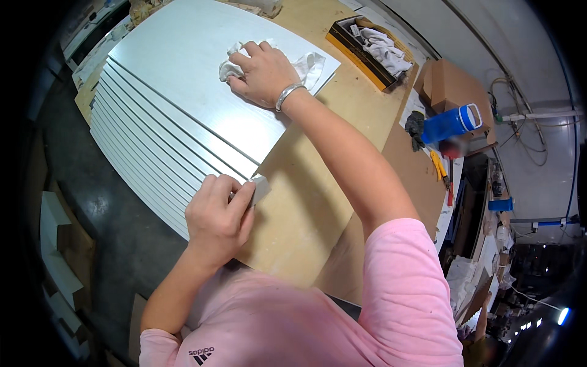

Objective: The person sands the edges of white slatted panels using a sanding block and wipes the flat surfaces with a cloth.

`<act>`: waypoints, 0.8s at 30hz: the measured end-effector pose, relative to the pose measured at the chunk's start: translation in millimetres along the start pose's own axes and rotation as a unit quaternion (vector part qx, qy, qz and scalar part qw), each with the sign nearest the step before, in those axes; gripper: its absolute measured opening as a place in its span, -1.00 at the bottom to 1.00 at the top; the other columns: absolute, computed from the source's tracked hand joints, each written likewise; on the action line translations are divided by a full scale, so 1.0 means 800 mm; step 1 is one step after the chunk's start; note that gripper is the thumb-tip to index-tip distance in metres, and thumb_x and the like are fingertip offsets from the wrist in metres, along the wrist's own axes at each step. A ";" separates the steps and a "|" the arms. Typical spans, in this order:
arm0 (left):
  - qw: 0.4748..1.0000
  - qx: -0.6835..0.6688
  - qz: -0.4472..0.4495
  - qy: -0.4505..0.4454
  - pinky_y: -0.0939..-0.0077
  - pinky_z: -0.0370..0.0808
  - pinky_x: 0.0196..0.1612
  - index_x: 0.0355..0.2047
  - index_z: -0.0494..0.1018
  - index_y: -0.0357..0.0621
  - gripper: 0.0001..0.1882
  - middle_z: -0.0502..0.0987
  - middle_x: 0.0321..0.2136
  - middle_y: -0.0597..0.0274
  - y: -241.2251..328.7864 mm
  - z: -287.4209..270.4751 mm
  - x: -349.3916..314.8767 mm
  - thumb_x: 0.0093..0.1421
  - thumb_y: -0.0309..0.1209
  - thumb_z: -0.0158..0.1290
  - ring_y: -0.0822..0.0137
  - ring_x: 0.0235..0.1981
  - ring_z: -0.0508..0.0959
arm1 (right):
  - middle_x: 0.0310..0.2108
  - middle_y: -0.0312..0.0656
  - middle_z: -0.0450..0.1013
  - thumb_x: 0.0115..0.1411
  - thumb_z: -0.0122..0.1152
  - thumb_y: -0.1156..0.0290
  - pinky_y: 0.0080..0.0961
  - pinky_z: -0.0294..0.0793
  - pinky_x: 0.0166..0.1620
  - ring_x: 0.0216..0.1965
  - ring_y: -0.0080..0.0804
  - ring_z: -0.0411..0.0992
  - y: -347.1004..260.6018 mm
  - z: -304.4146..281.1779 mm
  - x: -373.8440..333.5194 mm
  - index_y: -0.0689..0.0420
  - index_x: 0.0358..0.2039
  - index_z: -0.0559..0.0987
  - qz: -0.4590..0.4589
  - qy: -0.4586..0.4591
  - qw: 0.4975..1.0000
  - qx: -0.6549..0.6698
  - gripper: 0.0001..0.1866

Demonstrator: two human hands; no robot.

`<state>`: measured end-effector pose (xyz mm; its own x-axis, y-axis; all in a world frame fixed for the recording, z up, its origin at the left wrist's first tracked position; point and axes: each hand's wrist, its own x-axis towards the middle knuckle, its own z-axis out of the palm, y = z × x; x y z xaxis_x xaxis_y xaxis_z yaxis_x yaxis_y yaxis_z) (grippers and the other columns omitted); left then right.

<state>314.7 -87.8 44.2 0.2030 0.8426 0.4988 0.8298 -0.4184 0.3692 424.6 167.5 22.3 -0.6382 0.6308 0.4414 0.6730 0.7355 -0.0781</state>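
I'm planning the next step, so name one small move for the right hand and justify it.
Probably slide the right hand leftward across the top white panel: it rests on a crumpled white cloth near the panel's right-hand edge, and much of the panel's surface shows to its left.

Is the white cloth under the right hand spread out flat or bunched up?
Bunched up: the white cloth is crumpled beneath the right hand, with wrinkled folds showing on both sides of it.
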 end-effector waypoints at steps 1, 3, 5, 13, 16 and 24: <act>1.000 0.008 0.006 -0.010 0.36 0.40 -0.47 -0.19 0.58 -0.13 -0.56 0.44 -0.42 0.23 0.001 -0.003 0.004 -0.20 -0.58 0.26 0.23 -0.43 0.45 | -0.02 -0.14 0.48 0.18 0.14 0.01 -0.25 0.42 0.06 0.00 -0.18 0.42 0.000 -0.001 -0.001 -0.09 -0.05 0.63 0.004 -0.002 1.000 0.002 -0.60; 0.999 0.030 0.010 -0.022 0.34 0.40 -0.47 -0.21 0.58 -0.11 -0.57 0.42 -0.42 0.24 -0.001 -0.007 0.016 -0.20 -0.57 0.27 0.23 -0.42 0.44 | -0.03 -0.11 0.48 0.17 0.17 0.03 -0.25 0.45 0.03 -0.01 -0.17 0.43 -0.002 -0.005 -0.001 -0.08 0.00 0.61 0.006 -0.005 1.000 -0.006 -0.57; 0.997 0.040 0.027 -0.057 0.33 0.40 -0.47 -0.22 0.58 -0.09 -0.57 0.41 -0.42 0.25 -0.001 -0.014 0.024 -0.20 -0.57 0.27 0.23 -0.42 0.43 | -0.05 -0.11 0.48 0.16 0.17 0.04 -0.25 0.46 0.01 -0.03 -0.17 0.44 -0.004 -0.007 -0.003 -0.08 0.01 0.60 0.010 -0.002 1.000 -0.008 -0.56; 0.990 0.072 0.052 -0.107 0.34 0.40 -0.47 -0.26 0.57 -0.09 -0.64 0.41 -0.43 0.28 0.000 -0.034 0.043 -0.17 -0.56 0.25 0.23 -0.41 0.43 | 0.02 -0.17 0.46 0.18 0.12 0.04 -0.20 0.37 0.13 0.08 -0.22 0.39 -0.011 -0.017 0.000 -0.10 -0.05 0.64 0.052 -0.046 0.998 0.007 -0.61; 0.985 0.060 0.073 -0.142 0.33 0.39 -0.47 -0.25 0.57 -0.10 -0.64 0.42 -0.42 0.28 0.006 -0.036 0.040 -0.14 -0.55 0.25 0.23 -0.40 0.44 | -0.12 -0.18 0.48 0.12 0.16 0.05 -0.24 0.46 -0.01 -0.06 -0.22 0.44 -0.008 -0.008 -0.004 -0.06 -0.12 0.64 0.033 0.025 0.999 0.001 -0.62; 0.990 0.065 0.038 -0.121 0.32 0.41 -0.42 -0.23 0.58 -0.13 -0.61 0.42 -0.43 0.22 0.000 -0.038 0.048 -0.16 -0.61 0.26 0.20 -0.40 0.46 | -0.12 -0.19 0.50 0.11 0.17 0.07 -0.26 0.47 0.00 -0.08 -0.22 0.45 -0.007 -0.005 -0.006 -0.06 -0.15 0.65 0.041 0.026 0.999 0.009 -0.64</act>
<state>306.9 -65.9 87.1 0.3723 0.8735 0.3136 0.8640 -0.4496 0.2266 425.9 159.5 24.2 -0.5602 0.6757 0.4791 0.7149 0.6865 -0.1323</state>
